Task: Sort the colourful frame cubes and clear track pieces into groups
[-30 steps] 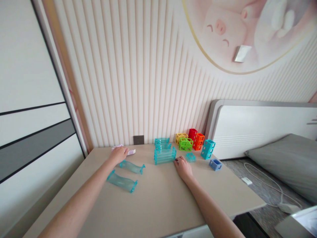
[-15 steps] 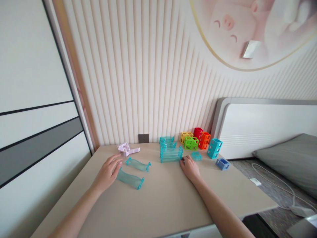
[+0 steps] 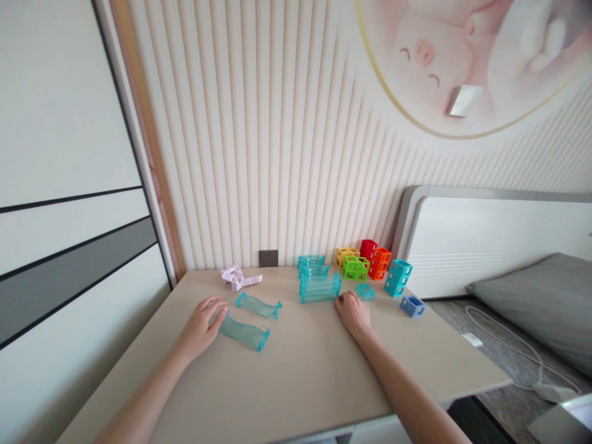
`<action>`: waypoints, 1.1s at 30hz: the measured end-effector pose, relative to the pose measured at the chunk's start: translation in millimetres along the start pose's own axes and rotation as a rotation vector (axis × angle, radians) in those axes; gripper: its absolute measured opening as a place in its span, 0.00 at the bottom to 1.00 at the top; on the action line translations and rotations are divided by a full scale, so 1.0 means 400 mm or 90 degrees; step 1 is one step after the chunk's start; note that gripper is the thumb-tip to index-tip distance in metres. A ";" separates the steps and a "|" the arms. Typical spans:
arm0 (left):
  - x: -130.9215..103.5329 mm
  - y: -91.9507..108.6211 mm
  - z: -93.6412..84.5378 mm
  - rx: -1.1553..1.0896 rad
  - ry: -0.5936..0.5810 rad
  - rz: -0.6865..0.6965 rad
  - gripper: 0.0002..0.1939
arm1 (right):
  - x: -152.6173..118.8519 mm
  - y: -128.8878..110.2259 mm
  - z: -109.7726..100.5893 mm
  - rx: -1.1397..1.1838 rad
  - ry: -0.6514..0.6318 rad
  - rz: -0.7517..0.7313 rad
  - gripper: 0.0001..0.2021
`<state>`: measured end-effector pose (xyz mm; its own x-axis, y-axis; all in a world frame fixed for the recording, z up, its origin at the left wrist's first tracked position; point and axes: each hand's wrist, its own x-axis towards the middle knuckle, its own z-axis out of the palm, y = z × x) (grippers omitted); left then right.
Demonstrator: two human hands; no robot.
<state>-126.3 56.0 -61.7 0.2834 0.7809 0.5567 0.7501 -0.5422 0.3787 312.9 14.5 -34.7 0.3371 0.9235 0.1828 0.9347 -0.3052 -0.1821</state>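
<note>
My left hand (image 3: 203, 324) is at the left end of a translucent teal curved track piece (image 3: 245, 334) lying on the table. Its fingers bend over that end and hide it, with the thumb on the near side. Just beyond lies a second teal track piece (image 3: 259, 306), apart from the hand. My right hand (image 3: 354, 311) rests on the table with curled fingers, at the right end of a stack of teal track pieces (image 3: 320, 288). Whether those fingertips grip anything is hidden. A small flat teal piece (image 3: 365, 292) lies right of the right hand.
More teal pieces (image 3: 312, 265) stand behind the stack. Yellow (image 3: 346, 257), green (image 3: 356, 268), red (image 3: 368, 249), orange (image 3: 380, 264), turquoise (image 3: 398, 277) and blue block frames (image 3: 412, 306) stand at right. A lilac ribbon-like object (image 3: 238, 279) lies back left, before the ribbed wall (image 3: 240, 154).
My left hand has lowered slightly and its fingers have drawn in around the near track piece's end. My right hand stays by the stack. The camera view has shifted a little.
</note>
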 end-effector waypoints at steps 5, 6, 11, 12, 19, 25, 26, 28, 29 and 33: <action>-0.001 0.004 0.006 -0.003 -0.010 0.002 0.20 | -0.002 -0.002 -0.002 0.000 0.008 0.008 0.16; -0.001 0.005 0.006 -0.004 -0.010 0.003 0.20 | -0.001 -0.003 -0.001 0.000 0.009 0.010 0.16; 0.000 0.009 0.006 -0.003 -0.021 0.001 0.20 | 0.009 -0.011 0.010 -0.001 0.008 0.023 0.15; -0.001 0.009 0.007 -0.004 -0.024 0.001 0.20 | 0.011 -0.013 0.012 -0.001 0.007 0.024 0.15; -0.005 0.016 0.011 -0.023 -0.048 -0.006 0.18 | 0.018 -0.016 0.009 0.004 0.005 0.028 0.14; -0.009 0.027 0.003 -0.034 -0.066 -0.008 0.17 | 0.029 -0.018 0.010 0.008 0.004 0.026 0.14; -0.010 0.028 0.003 -0.036 -0.068 -0.008 0.17 | 0.030 -0.020 0.009 0.009 0.003 0.027 0.14; -0.011 0.028 0.005 -0.040 -0.073 -0.008 0.17 | 0.032 -0.023 0.008 0.011 0.003 0.030 0.14; -0.012 0.027 0.007 -0.043 -0.075 -0.009 0.17 | 0.033 -0.024 0.008 0.012 0.004 0.031 0.14; -0.017 0.018 0.017 -0.054 -0.085 -0.016 0.17 | 0.032 -0.023 0.007 0.013 0.007 0.034 0.14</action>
<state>-118.7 48.9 -67.6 0.3469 0.8254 0.4455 0.7060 -0.5425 0.4553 308.5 29.9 -33.2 0.3870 0.9038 0.1824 0.9132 -0.3483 -0.2116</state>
